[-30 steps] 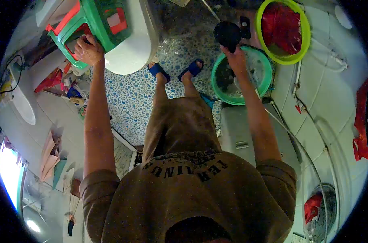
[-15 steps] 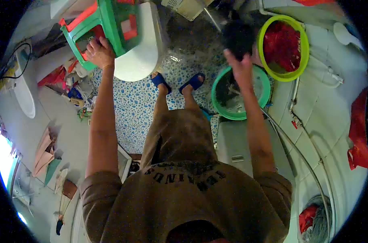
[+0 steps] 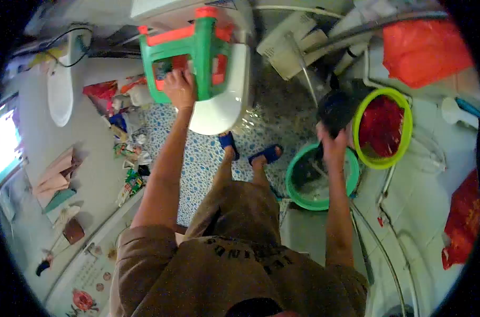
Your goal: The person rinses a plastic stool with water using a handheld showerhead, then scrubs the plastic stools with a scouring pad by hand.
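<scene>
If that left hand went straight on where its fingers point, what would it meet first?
The left hand would likely meet the green and red plastic stool; its fingers appear against it. Depth beyond is unclear.

- Floor: blue-and-white pebble pattern, shiny and darker right of the toilet
- Blue slippers, worn: just beside the toilet's rounded end
- Mixed packets: left of the toilet, along the wall

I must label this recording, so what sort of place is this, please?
Probably a bathroom, judging by the white toilet, the wall pipe and the green basin on the right.
</scene>
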A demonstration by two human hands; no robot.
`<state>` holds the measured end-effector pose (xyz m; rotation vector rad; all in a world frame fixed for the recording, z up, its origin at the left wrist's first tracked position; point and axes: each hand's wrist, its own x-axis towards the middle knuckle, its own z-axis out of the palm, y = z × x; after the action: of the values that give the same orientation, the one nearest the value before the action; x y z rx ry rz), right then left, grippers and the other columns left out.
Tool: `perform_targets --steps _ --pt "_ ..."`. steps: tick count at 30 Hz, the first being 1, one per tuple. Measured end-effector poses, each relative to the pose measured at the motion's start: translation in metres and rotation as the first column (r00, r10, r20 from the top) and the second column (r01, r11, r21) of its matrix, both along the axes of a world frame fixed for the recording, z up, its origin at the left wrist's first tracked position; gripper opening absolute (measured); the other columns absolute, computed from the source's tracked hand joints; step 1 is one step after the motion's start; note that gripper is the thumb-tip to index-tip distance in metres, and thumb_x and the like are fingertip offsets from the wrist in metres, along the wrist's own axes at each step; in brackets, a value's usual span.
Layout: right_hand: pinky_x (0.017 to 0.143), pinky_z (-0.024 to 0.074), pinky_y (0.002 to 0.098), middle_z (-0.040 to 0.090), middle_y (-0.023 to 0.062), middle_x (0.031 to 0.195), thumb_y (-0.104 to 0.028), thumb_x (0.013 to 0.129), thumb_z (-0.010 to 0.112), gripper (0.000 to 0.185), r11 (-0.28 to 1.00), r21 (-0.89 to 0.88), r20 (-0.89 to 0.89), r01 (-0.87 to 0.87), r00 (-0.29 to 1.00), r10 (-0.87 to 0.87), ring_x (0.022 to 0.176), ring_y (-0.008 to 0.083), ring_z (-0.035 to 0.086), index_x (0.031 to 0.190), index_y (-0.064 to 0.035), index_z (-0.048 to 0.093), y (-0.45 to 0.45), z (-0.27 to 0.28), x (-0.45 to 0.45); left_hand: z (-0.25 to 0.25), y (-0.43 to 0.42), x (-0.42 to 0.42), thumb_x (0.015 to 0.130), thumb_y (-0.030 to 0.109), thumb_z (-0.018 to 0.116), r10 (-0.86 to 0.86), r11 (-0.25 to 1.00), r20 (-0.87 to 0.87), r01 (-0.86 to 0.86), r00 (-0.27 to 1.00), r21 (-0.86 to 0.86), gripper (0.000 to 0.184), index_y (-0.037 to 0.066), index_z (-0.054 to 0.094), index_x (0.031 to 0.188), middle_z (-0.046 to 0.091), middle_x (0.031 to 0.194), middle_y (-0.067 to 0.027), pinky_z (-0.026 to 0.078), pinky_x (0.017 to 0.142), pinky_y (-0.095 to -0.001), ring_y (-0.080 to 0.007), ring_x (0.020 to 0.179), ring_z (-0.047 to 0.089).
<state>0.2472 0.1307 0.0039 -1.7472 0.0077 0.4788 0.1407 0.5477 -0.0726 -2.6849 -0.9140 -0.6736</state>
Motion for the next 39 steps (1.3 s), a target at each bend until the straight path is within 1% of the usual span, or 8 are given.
perform_targets --steps 6,16,18,22,28,30,36,39 --pt "0.077 0.0492 0.0363 0.067 0.0108 0.092 -0.015 0.07 0.079 0.037 0.855 0.052 0.085 -0.516 0.855 0.511 0.084 0.0222 0.064 0.101 0.0001 0.063 0.043 0.038 -0.062 0.01 -0.007 0.002 0.086 0.026 0.058 0.021 0.999 0.028 -0.02 0.999 -0.043 0.017 0.01 0.054 0.09 0.053 0.085 -0.0123 0.041 0.071 -0.0464 -0.0331 0.081 0.052" --pt "0.066 0.0478 0.0281 0.064 0.0034 0.078 -0.008 0.078 0.073 0.019 0.939 0.066 0.185 -0.339 0.928 0.322 0.07 0.0118 0.059 0.091 -0.0006 0.062 0.096 0.058 -0.067 0.005 -0.003 -0.002 0.087 0.025 0.055 0.03 0.996 -0.038 -0.033 0.999 -0.089 0.016 0.009 0.054 0.091 0.053 0.087 -0.0119 0.04 0.073 -0.0466 -0.0336 0.083 0.052" --pt "0.072 0.0489 0.0314 0.064 0.0058 0.086 -0.009 0.074 0.076 0.027 0.977 0.191 -0.217 -0.092 0.967 0.133 0.078 0.0143 0.06 0.094 0.0 0.061 0.103 0.071 -0.05 0.005 -0.005 0.0 0.086 0.024 0.055 -0.003 0.994 0.039 0.007 0.999 -0.106 0.015 0.009 0.054 0.09 0.053 0.091 -0.0126 0.04 0.074 -0.0485 -0.034 0.085 0.052" --pt "0.07 0.0492 0.0281 0.064 0.0042 0.081 -0.009 0.074 0.077 0.026 0.894 0.071 0.141 -0.442 0.892 0.43 0.075 0.0127 0.061 0.094 -0.0006 0.062 0.096 0.05 -0.07 -0.001 0.0 -0.002 0.087 0.025 0.055 0.003 0.993 0.034 0.001 0.999 -0.117 0.017 0.007 0.054 0.09 0.054 0.09 -0.0142 0.04 0.074 -0.0495 -0.0351 0.086 0.052" --pt "0.076 0.0499 0.0369 0.067 0.0129 0.093 -0.019 0.069 0.08 0.041 0.846 0.012 -0.267 -0.534 0.813 0.517 0.083 0.0221 0.063 0.101 -0.0001 0.062 0.081 0.059 -0.076 -0.028 0.029 -0.005 0.089 0.022 0.054 -0.241 0.964 0.071 0.248 0.968 -0.097 0.018 0.004 0.058 0.089 0.057 0.081 -0.0148 0.045 0.067 -0.0453 -0.0319 0.081 0.057" --pt "0.074 0.0499 0.0388 0.066 0.0156 0.088 -0.025 0.068 0.081 0.046 0.84 0.203 0.234 -0.503 0.858 0.457 0.081 0.0269 0.063 0.101 -0.0005 0.062 0.1 0.051 -0.085 -0.021 0.042 -0.011 0.09 0.028 0.055 -0.139 0.97 -0.066 0.149 0.988 0.192 0.024 0.005 0.062 0.087 0.061 0.081 -0.0166 0.046 0.066 -0.0462 -0.033 0.077 0.059" --pt "0.058 0.0414 0.0254 0.059 -0.0014 0.074 -0.036 0.085 0.07 0.032 0.935 -0.249 -0.33 0.253 0.886 -0.327 0.064 0.0068 0.051 0.092 -0.0047 0.063 -0.066 -0.002 -0.027 0.027 0.036 -0.031 0.093 0.036 0.049 -0.084 0.995 -0.057 0.087 0.995 0.05 0.034 0.003 0.059 0.087 0.059 0.084 -0.0197 0.043 0.067 -0.0518 -0.0393 0.08 0.056" --pt "0.055 0.0392 0.0274 0.051 -0.0026 0.073 -0.035 0.087 0.069 0.036 0.757 -0.393 0.097 0.522 0.842 -0.53 0.06 0.0077 0.046 0.104 -0.0081 0.053 -0.188 -0.11 -0.021 0.023 0.051 -0.045 0.094 0.038 0.047 -0.083 0.994 -0.059 0.087 0.995 0.071 0.037 0.003 0.057 0.087 0.059 0.083 -0.0193 0.042 0.067 -0.0529 -0.0397 0.079 0.055"
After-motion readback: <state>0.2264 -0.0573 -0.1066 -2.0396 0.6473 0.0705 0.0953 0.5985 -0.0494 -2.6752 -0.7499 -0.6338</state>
